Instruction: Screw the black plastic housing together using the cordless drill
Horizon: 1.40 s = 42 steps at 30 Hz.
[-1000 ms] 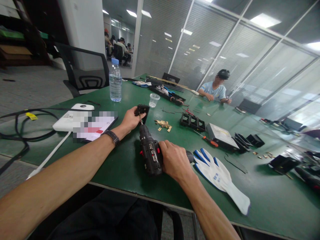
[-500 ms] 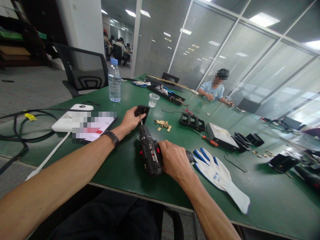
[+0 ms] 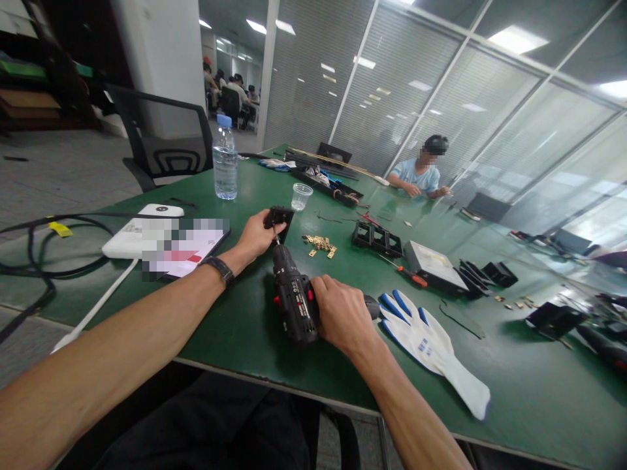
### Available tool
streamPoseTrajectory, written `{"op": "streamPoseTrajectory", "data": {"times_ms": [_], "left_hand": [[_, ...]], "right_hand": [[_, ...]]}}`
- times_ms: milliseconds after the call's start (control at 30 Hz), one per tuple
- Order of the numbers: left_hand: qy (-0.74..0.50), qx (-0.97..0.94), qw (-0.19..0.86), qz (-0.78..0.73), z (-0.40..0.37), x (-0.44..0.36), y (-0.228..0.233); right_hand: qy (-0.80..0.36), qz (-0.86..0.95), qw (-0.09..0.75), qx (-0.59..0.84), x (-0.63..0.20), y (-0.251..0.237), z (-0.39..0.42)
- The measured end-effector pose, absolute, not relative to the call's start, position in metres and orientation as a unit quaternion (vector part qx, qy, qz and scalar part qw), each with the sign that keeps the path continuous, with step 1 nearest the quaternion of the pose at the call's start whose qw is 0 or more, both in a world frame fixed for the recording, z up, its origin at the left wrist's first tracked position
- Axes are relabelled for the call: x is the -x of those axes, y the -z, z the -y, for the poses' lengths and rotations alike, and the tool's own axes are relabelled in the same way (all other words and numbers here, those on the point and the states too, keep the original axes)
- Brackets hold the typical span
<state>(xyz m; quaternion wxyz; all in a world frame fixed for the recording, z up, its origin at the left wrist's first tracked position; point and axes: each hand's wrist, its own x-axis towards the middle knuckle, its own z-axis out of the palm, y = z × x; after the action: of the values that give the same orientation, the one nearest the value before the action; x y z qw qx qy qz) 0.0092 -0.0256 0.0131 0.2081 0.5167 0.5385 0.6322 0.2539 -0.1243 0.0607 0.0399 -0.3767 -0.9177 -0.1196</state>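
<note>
Your hands: drill on part.
Right hand (image 3: 343,313) grips the drill (image 3: 292,297); left hand (image 3: 255,235) pinches the part (image 3: 280,217). Glove (image 3: 431,346) lies beside the drill, brass bits (image 3: 319,244) beyond.

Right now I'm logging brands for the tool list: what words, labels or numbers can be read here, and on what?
None can be read for certain.
Drill in the right hand: label too small.
White glove: blue print illegible.
Papers beside the left hand: blurred out.
Yellow cable tag: too small.

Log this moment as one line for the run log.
left hand: holds black part | right hand: grips cordless drill, bit at part | beside: white glove
</note>
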Motion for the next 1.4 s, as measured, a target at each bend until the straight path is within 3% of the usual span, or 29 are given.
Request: {"op": "streamPoseTrajectory", "data": {"times_ms": [1400], "left_hand": [[-0.65,-0.499,0.239,-0.522,0.0244,-0.0093,-0.0127]], "right_hand": [[0.11,0.912,0.001,0.394,-0.2501,-0.0673,0.1276]]}}
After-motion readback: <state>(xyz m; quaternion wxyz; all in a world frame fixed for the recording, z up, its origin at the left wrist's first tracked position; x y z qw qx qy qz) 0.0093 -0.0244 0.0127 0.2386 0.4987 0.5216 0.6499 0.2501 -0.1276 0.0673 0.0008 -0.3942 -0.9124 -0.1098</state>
